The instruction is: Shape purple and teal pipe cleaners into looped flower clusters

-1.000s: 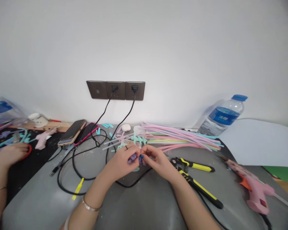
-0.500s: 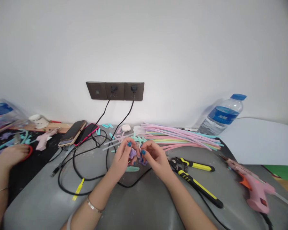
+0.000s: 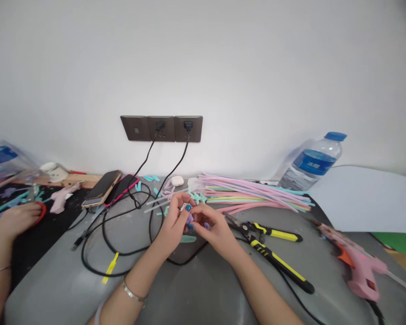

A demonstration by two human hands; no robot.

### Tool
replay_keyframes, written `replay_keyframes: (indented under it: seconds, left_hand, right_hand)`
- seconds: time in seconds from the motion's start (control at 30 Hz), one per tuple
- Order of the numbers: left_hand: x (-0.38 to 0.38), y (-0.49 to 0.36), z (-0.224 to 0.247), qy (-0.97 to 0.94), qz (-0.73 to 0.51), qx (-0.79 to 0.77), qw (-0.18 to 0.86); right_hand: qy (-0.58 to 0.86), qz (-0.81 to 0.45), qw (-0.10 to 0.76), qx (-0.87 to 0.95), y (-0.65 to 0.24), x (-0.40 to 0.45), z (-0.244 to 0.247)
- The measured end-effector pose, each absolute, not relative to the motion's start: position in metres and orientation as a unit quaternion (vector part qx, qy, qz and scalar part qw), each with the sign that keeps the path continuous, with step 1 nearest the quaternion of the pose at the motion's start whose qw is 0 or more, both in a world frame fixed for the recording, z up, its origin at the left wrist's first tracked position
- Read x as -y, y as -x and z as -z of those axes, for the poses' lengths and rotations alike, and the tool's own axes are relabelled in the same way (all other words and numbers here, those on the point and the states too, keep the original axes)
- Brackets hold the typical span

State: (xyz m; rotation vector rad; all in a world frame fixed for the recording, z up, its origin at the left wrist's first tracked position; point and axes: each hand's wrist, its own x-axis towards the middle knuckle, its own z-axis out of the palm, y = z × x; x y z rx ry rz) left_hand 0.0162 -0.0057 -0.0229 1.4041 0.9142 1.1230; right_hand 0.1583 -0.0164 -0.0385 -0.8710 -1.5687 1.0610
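My left hand (image 3: 173, 226) is closed, its thumb and fingers pinching a small purple pipe cleaner piece (image 3: 190, 219). Against it, my right hand (image 3: 212, 228) has its fingers curled in on the same piece, and both sets of fingertips meet there. Much of the piece is hidden by the fingers. Another bit of purple pipe cleaner (image 3: 206, 225) shows by the right fingers. Just behind the hands lie mint-green pipe cleaner shapes (image 3: 198, 197). A flat translucent green strip (image 3: 188, 239) rests on the table below them.
Right of my hands lie black-and-yellow pliers (image 3: 274, 234) and a pink glue gun (image 3: 362, 266). Pipe cleaners (image 3: 250, 192) are bundled along the wall near a tilted water bottle (image 3: 314, 162). Black cables (image 3: 104, 234) loop at left by two phones (image 3: 103, 187). A co-worker's hand (image 3: 22, 217) holds red-handled scissors (image 3: 41, 213).
My right hand has moved left and closed in on my left hand, so the gap between them is gone. The pliers' jaws are now less covered.
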Motion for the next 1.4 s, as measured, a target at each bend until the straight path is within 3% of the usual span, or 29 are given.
replay_keyframes:
  seconds: [0.2,0.43,1.4]
  left_hand:
    - [-0.002,-0.002,0.022,-0.553,-0.440,-0.337,0.622]
    - [-0.010,0.006,0.016,-0.607,-0.425,-0.397,0.541]
    - [-0.010,0.003,0.022,-0.696,-0.391,-0.443,0.408]
  right_hand:
    - [0.336,-0.531,0.512,0.586,-0.170,0.013,0.040]
    - [0.343,-0.506,0.543,0.576,-0.179,0.007,0.043]
    - [0.347,-0.554,0.551,0.519,-0.174,0.006,0.043]
